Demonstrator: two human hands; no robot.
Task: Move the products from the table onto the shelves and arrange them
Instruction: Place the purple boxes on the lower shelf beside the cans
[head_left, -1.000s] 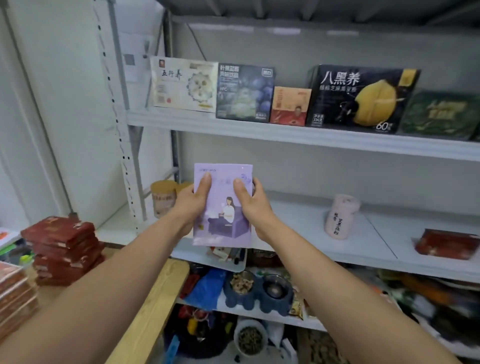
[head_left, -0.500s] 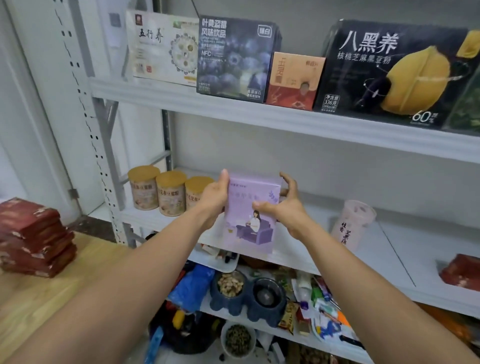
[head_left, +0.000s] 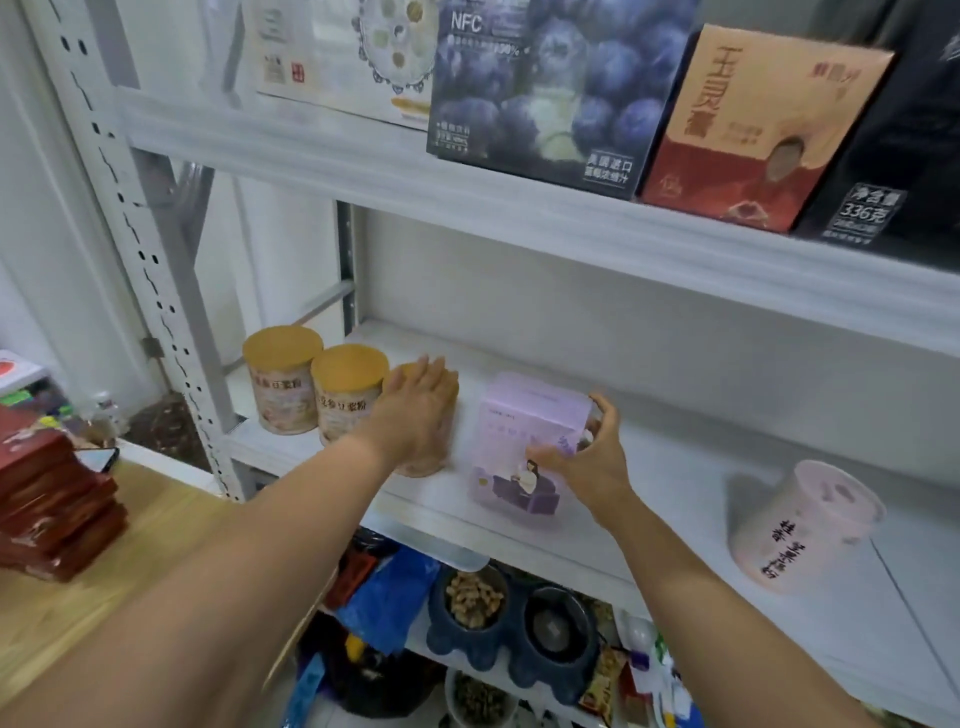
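While the purple box (head_left: 519, 441) stood upright on the middle shelf (head_left: 675, 467), its long axis ran vertical and its printed front faced the person. The right hand (head_left: 587, 467) was on it: the thumb lay across the front face and the fingers curled round the box's right edge, so this hand gripped the box. The left hand (head_left: 418, 405) was apart from the box, to its left. It lay flat with straight fingers on the lid of the third can (head_left: 423, 465), which stood just beside two more cans (head_left: 348, 400), and it held nothing. A strip of bare shelf showed between the third can and the box. So the box sat directly ahead of the right hand and to the right of the left hand, with the right hand plainly the nearer. Judged from this, the coming move looked small: sliding the box left toward the cans, or squaring it to the shelf's front edge, either one work for the right hand alone. A stack of red boxes (head_left: 52, 499) sat on the tabletop (head_left: 78, 623) at the left.
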